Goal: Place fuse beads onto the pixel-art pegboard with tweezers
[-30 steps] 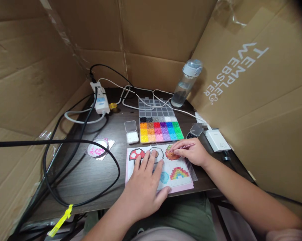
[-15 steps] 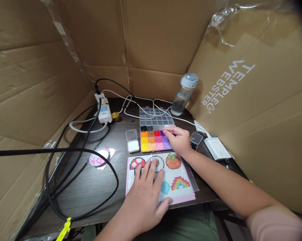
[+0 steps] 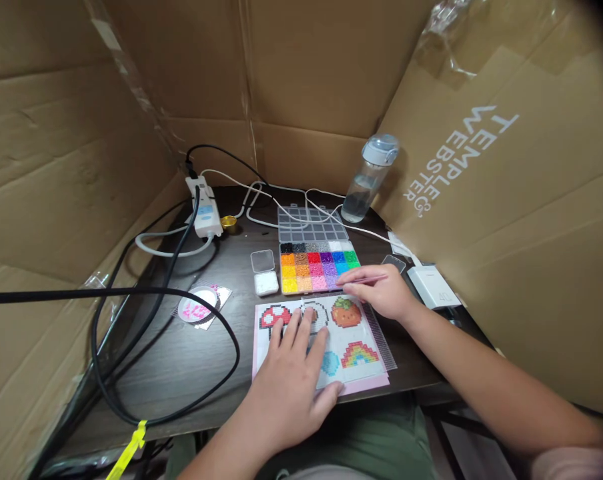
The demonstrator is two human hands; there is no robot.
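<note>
My left hand [image 3: 296,373] lies flat with its fingers apart on a pattern sheet [image 3: 301,381], covering part of its pixel drawings. Around the fingers a mushroom, a persimmon-like fruit [image 3: 347,312] and a rainbow [image 3: 360,355] show on the sheet. Pinched in my right hand [image 3: 381,290] are thin pink tweezers [image 3: 375,279], their tip near the front right of the bead box [image 3: 306,291]. Small beads sorted by colour fill the box's compartments, and its clear lid [image 3: 312,225] is folded back. Whether the tip holds a bead is too small to tell.
Left of the bead box are a small case of white beads [image 3: 266,283] and a round dish [image 3: 197,305] with pink beads. Behind stand a water bottle [image 3: 366,183] and a power strip [image 3: 205,208]. A black cable [image 3: 235,357] loops at the left; a white power bank [image 3: 434,287] lies right.
My right hand has moved from over the bead box toward its front right corner, uncovering the blue and green compartments. My left hand stays on the sheet. The view has shifted slightly.
</note>
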